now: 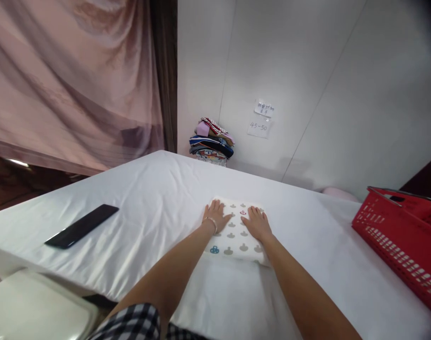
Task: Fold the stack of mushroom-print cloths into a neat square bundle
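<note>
A folded white cloth (237, 238) printed with grey mushroom shapes, one blue and one red, lies flat on the white-covered table (147, 198). My left hand (216, 216) rests on its left side, fingers spread and pointing away from me; a bracelet circles that wrist. On the cloth's right side lies my right hand (257, 223), palm down with the thumb apart from the fingers. Both hands press on the cloth without gripping it. What kind of cloth item it is cannot be made out.
A black flat slab (82, 226) lies on the table's left. At the right edge stands a red plastic basket (395, 241). Behind the far edge is a stack of folded fabrics (211, 144), near paper signs (259, 127) on the wall. A white seat (38, 307) is at lower left.
</note>
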A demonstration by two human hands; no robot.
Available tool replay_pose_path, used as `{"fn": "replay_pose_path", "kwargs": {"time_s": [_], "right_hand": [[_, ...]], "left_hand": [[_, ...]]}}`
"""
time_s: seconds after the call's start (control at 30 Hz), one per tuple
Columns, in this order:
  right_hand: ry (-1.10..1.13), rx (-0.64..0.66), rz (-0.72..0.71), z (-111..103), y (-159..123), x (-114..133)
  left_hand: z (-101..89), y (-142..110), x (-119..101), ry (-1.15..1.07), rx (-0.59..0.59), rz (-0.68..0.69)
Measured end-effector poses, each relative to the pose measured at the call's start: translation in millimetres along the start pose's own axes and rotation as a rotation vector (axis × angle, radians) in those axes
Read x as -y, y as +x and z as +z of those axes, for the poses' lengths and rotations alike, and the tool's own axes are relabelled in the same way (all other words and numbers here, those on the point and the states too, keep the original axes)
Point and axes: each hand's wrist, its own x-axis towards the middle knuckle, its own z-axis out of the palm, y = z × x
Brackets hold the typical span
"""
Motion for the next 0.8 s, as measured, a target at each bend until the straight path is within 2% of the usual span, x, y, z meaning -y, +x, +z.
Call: {"fn": "replay_pose_path", "kwargs": {"time_s": [0.1, 0.23, 0.53, 0.8], "right_hand": [[0.026, 0.038, -0.001, -9, 5, 1], [0.079, 0.026, 0.022, -16, 17, 2], [0.059, 0.007, 0.041, 0, 26, -2], [0.114, 0.07, 0.018, -22, 17, -5]], "left_hand": [[12.2, 1, 6, -0.026, 0.001, -0.002], [13.9, 1, 6, -0.027, 0.007, 0.005], [13.2, 0, 3, -0.036, 0.011, -0.011], [11.7, -1, 2, -0.035, 0.004, -0.008]]}}
